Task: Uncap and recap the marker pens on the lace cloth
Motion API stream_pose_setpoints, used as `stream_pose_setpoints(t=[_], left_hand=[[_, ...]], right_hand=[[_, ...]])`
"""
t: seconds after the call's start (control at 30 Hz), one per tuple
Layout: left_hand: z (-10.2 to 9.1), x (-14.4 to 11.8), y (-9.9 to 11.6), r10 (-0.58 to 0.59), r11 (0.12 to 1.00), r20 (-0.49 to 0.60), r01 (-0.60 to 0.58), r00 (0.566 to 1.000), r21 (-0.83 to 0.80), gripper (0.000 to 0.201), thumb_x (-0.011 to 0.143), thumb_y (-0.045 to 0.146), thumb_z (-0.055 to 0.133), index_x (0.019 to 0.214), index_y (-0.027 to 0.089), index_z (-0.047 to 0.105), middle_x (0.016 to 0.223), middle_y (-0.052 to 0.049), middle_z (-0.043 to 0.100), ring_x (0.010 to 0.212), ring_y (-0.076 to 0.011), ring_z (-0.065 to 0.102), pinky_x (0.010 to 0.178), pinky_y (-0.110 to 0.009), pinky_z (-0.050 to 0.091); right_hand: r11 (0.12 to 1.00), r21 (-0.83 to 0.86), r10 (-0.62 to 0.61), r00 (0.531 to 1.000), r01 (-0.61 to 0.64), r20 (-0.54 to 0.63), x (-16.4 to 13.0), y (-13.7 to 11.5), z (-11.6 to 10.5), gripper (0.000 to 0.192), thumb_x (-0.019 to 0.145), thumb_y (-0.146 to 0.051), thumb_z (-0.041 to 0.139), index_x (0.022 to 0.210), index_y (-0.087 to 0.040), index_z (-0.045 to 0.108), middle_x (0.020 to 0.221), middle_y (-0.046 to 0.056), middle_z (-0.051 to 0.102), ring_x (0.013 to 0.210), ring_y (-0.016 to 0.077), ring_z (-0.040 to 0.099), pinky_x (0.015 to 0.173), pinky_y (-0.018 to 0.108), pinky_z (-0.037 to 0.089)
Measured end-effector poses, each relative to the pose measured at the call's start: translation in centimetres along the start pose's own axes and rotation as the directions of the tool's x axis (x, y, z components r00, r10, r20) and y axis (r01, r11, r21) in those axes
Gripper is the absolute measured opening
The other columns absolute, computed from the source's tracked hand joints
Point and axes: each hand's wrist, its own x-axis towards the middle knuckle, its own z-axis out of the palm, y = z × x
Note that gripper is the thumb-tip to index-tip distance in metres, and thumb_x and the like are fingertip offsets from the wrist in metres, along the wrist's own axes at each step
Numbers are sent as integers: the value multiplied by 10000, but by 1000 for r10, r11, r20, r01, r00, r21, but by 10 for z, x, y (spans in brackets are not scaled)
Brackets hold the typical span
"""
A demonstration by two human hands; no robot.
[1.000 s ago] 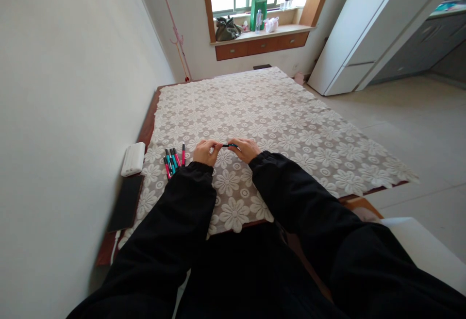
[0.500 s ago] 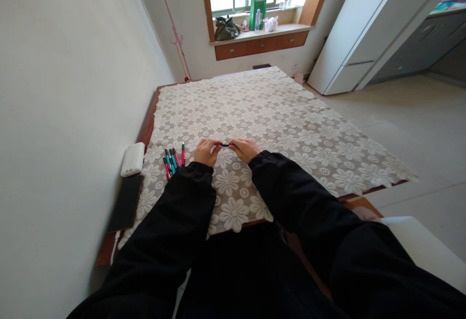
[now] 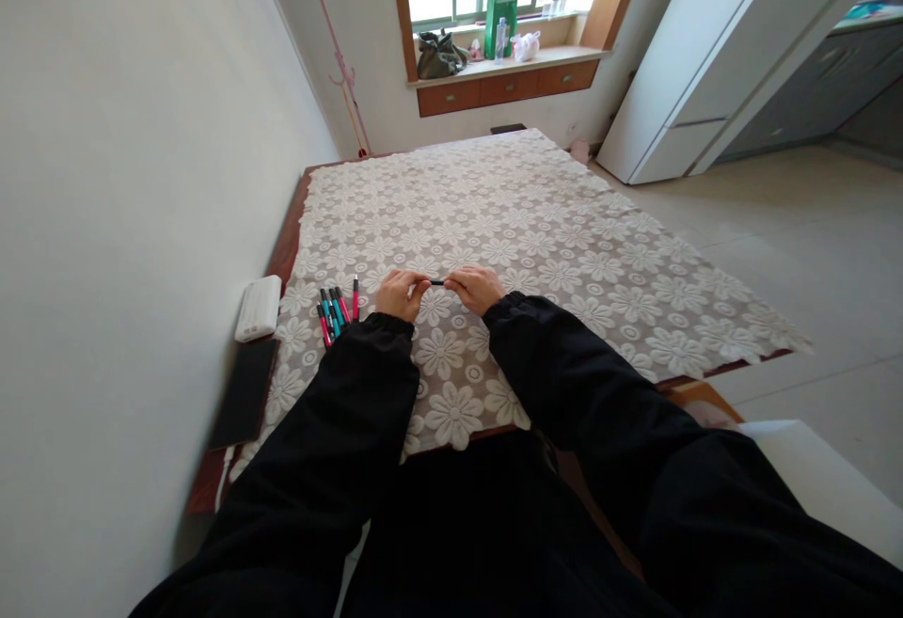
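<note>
I see my left hand [image 3: 399, 294] and right hand [image 3: 475, 287] pinching one dark pen [image 3: 436, 281] between them above the bench's lace cloth [image 3: 564, 242]; a fingertip slip could drop it among the loose pens [image 3: 334, 308].

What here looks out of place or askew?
Little does. The lace tablecloth lies slightly skewed, leaving bare wood along the table's left edge. The pens lie loosely bunched. Both hands, left hand and right hand, hold one pen.
</note>
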Motion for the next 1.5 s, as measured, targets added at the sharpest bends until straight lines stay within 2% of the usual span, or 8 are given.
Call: stream_pose_setpoints(t=[0.13,0.3,0.47,0.57,0.8,0.9,1.23,1.5], left_hand=[[-2,-1,3,30,999,-42,-30,999,-16,193,988,349,599,1011,221,742,934,-65,747,952,-243,657,886,-369,526],[-1,-1,5,21,999,-89,-24,996,-36,263,1008,419,562,1018,217,729,950,-66,746,927,-234,665,870,-367,520],[1,0,2,-18,1000,-17,17,1000,-7,337,1023,457,499,900,234,719,889,-60,750,902,-244,667,850,-375,515],[0,0,2,0,1000,-24,-1,1000,-11,298,1007,444,534,929,233,730,903,-60,750,918,-241,667,859,-369,517],[-7,-1,10,33,999,-119,-37,992,-34,196,978,325,591,1048,222,742,950,-56,746,940,-233,669,870,-364,528],[-11,-2,15,26,999,-129,-32,991,-42,174,972,304,608,1059,224,735,968,-56,745,970,-233,672,884,-364,532],[-10,-2,15,17,998,-191,-28,981,-54,159,963,322,636,1039,222,733,934,-51,752,925,-227,682,873,-370,543],[-11,-2,17,34,998,-177,-43,984,-45,174,972,367,640,1007,221,729,906,-44,747,893,-209,681,844,-351,546]], right_hand=[[999,23,41,999,-41,-9,0,-2,-1,244,1035,-341,527,1009,-208,729,978,64,751,909,199,661,780,286,421],[998,66,15,996,-9,-83,0,-1,-1,170,1002,-358,600,1055,-234,703,1031,55,729,994,208,633,892,304,440],[996,83,-2,996,9,-88,0,-2,-4,149,992,-344,610,1052,-236,692,1023,56,716,1015,218,612,927,331,437],[998,65,3,995,4,-103,0,-3,-4,131,978,-338,638,1033,-233,693,1017,48,713,1009,220,614,921,336,428],[993,33,120,977,-116,-178,1,0,0,126,974,-279,629,1057,-221,704,1047,59,707,1051,244,606,938,369,423],[984,52,174,969,-168,-178,1,4,2,145,984,-286,609,1069,-229,712,1070,62,704,1047,244,604,929,369,435],[983,94,176,965,-160,-195,1,11,5,211,987,-318,616,1148,-250,734,1119,69,696,1091,252,588,982,384,465],[973,63,230,966,-224,-119,0,7,2,221,980,-311,613,1147,-242,741,1128,67,674,1066,247,611,926,372,488]])
